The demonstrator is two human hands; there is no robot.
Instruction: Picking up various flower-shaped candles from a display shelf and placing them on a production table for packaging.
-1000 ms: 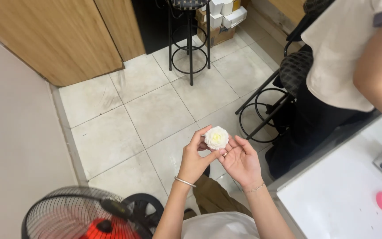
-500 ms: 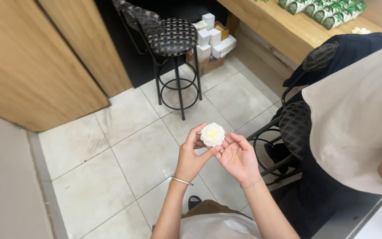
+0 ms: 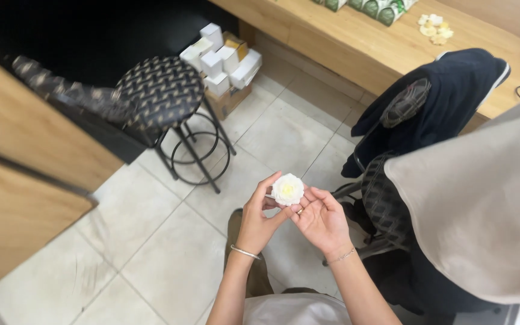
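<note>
Holding a white flower [image 3: 287,189] with a yellow centre, the two hands meet above the tiled floor [image 3: 151,253]. The left hand [image 3: 259,218] grasps the flower from the side and below, fingers curled round its lower edge, a thin bracelet [image 3: 245,252] on that wrist. The right hand [image 3: 321,220] lies palm up just beside it, fingers loosely bent, their tips touching the flower's underside; it wears a ring and a fine chain at the wrist. The flower sits between both sets of fingertips, face up toward the camera. Behind, a round stool [image 3: 160,91] with a woven dark seat stands on the floor, and small white boxes [image 3: 221,57] are stacked near it. A wooden worktop [image 3: 356,42] runs along the top, with a few pale flowers [image 3: 434,27] lying on it. A dark jacket [image 3: 434,102] hangs over a chair to the right, and a person in a beige top [image 3: 482,210] stands close by.
</note>
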